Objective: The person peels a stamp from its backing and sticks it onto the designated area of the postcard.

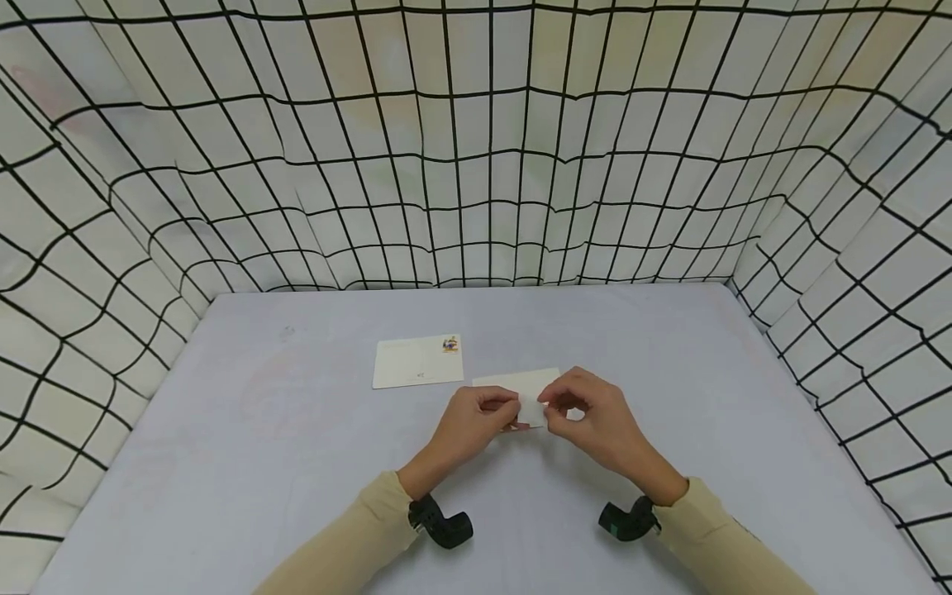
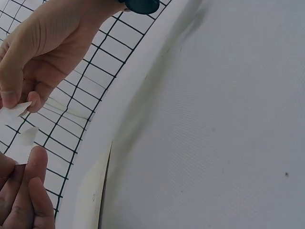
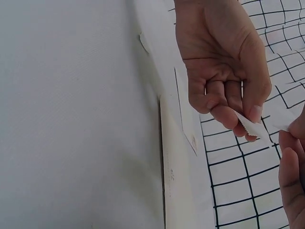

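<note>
In the head view my left hand (image 1: 476, 417) and right hand (image 1: 595, 413) meet at the middle of the table, fingertips close together. My left hand pinches a stamp (image 3: 255, 130), its plain white side and serrated edge showing in the right wrist view. Between the thumb and finger of my right hand is a small piece of white paper (image 2: 13, 114); I cannot tell whether it joins the stamp. Under and behind the hands lies a white card (image 1: 521, 380), partly covered by them.
Left of and behind the hands lies another white card (image 1: 405, 364), with a colourful stamp (image 1: 450, 345) in its upper right corner. A pale cloth covers the table (image 1: 245, 463). Black netting (image 1: 491, 157) over white walls encloses its back and sides.
</note>
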Demonstrator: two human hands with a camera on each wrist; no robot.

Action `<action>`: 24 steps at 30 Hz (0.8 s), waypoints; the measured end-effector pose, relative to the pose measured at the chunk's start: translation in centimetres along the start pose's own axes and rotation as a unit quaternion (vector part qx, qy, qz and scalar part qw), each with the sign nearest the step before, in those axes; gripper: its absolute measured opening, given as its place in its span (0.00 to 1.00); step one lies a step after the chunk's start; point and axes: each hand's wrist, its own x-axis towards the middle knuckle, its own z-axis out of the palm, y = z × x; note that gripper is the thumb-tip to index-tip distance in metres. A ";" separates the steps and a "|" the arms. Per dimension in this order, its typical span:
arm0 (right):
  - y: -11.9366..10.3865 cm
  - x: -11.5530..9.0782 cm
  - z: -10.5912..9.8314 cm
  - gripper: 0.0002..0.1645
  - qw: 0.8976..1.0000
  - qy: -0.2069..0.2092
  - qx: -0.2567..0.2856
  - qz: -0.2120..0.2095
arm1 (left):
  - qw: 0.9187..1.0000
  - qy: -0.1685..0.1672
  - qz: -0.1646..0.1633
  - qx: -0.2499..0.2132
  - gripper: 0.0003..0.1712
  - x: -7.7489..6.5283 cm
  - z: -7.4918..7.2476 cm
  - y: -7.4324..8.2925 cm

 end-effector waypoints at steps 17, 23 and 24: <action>2.4 -2.2 1.3 0.06 0.983 -0.098 0.069 0.140 | 0.999 0.022 -0.027 0.012 0.13 0.5 -0.9 -0.7; 2.8 -2.9 1.7 0.05 0.974 -0.142 0.045 0.168 | 0.999 0.024 -0.029 0.019 0.13 0.6 -1.0 -0.7; 2.8 -3.0 1.8 0.05 0.974 -0.147 0.041 0.169 | 0.999 0.023 -0.031 0.021 0.13 0.7 -1.0 -0.7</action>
